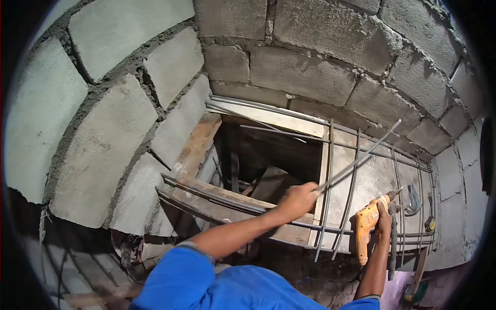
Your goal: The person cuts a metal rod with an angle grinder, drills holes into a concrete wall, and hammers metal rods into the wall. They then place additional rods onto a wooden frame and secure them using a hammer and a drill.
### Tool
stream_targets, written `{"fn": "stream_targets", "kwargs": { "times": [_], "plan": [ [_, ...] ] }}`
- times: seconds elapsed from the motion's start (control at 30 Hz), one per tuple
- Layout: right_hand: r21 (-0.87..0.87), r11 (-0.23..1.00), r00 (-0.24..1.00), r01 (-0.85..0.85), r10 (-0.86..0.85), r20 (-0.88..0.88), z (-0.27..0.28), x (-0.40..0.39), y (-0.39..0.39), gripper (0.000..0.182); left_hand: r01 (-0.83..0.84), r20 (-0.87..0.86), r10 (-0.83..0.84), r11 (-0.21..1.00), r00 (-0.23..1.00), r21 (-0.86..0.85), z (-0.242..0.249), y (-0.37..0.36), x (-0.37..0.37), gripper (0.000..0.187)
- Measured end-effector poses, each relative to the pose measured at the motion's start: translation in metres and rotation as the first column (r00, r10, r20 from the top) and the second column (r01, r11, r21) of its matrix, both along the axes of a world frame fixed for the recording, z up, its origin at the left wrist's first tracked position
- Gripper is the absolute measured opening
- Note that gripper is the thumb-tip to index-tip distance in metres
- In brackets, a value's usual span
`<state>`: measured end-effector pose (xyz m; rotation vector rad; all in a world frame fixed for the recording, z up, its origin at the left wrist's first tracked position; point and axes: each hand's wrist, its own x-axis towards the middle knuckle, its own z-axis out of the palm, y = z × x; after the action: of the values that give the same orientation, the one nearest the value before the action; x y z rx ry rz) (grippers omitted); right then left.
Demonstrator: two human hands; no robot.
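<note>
My left hand (298,202) is closed round one end of a steel rebar rod (361,158), which slants up and right above the crossed bars. My right hand (383,220) is wrapped round the side of a yellow power drill (367,221). The drill's bit points up and right, and its dark side handle hangs below the chuck. Beneath both hands lies a grid of rebar (353,181) over a flat formwork panel (341,206). To the left of the panel is a square opening (268,155) framed with wooden boards.
Concrete block walls (305,72) close in at the back, left and right. A coil of tie wire (413,200) and a tape measure (430,223) lie at the panel's right. Rebar ends (164,191) stick out at the left. Dark space shows below the opening.
</note>
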<state>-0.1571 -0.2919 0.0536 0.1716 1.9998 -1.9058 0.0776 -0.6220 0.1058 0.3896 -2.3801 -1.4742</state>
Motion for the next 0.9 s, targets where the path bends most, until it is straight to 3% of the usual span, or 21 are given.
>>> {"fn": "stream_targets", "kwargs": {
  "times": [0.07, 0.1, 0.13, 0.2, 0.27, 0.33, 0.4, 0.57, 0.67, 0.73, 0.9],
  "plan": [
    [0.229, 0.973, 0.99, -0.034, 0.064, -0.126, -0.01, -0.012, 0.008, 0.052, -0.135, -0.016, 0.136, 0.99, 0.991, 0.032, 0.025, -0.031, 0.067, 0.028],
    [0.225, 0.974, 0.99, -0.039, 0.068, -0.123, -0.013, -0.014, 0.006, 0.052, -0.205, -0.08, 0.201, 0.978, 0.976, -0.049, 0.017, -0.048, 0.096, 0.029],
    [0.329, 0.943, 0.983, -0.046, 0.102, -0.154, -0.009, -0.013, 0.004, 0.056, -0.278, -0.147, 0.26, 0.953, 0.954, -0.121, 0.009, -0.063, 0.124, 0.029],
    [0.431, 0.9, 0.972, -0.058, 0.149, -0.18, 0.014, -0.002, -0.008, 0.06, -0.413, -0.06, 0.409, 0.891, 0.911, -0.189, 0.008, -0.088, 0.177, 0.028],
    [0.842, 0.534, 0.949, -0.074, 0.297, -0.105, 0.052, 0.013, -0.03, 0.067, -0.546, -0.123, 0.533, 0.799, 0.837, -0.249, -0.002, -0.107, 0.212, 0.028],
    [0.812, 0.567, 0.948, -0.137, 0.314, -0.059, 0.042, 0.006, -0.021, 0.074, -0.605, -0.077, 0.616, 0.73, 0.784, -0.316, -0.008, -0.127, 0.238, 0.027],
    [0.877, 0.472, 0.898, -0.09, 0.419, -0.134, 0.048, 0.008, -0.021, 0.076, -0.669, -0.029, 0.723, 0.621, 0.69, -0.409, -0.012, -0.142, 0.259, 0.026],
    [0.93, 0.361, 0.909, -0.062, 0.405, -0.097, 0.049, 0.013, -0.027, 0.077, -0.657, 0.092, 0.794, 0.557, 0.601, -0.508, -0.021, -0.183, 0.289, 0.024],
    [0.918, 0.394, 0.891, -0.03, 0.427, -0.154, 0.033, 0.005, -0.018, 0.078, -0.628, 0.145, 0.786, 0.576, 0.601, -0.523, -0.014, -0.198, 0.287, 0.023],
    [0.878, 0.478, 0.88, -0.005, 0.419, -0.223, 0.034, 0.009, -0.02, 0.078, -0.641, 0.131, 0.79, 0.571, 0.599, -0.513, -0.018, -0.207, 0.283, 0.023],
    [0.839, 0.541, 0.907, -0.052, 0.376, -0.187, 0.046, 0.021, -0.029, 0.077, -0.642, 0.088, 0.785, 0.56, 0.613, -0.524, -0.03, -0.228, 0.271, 0.023]
  ]
}}
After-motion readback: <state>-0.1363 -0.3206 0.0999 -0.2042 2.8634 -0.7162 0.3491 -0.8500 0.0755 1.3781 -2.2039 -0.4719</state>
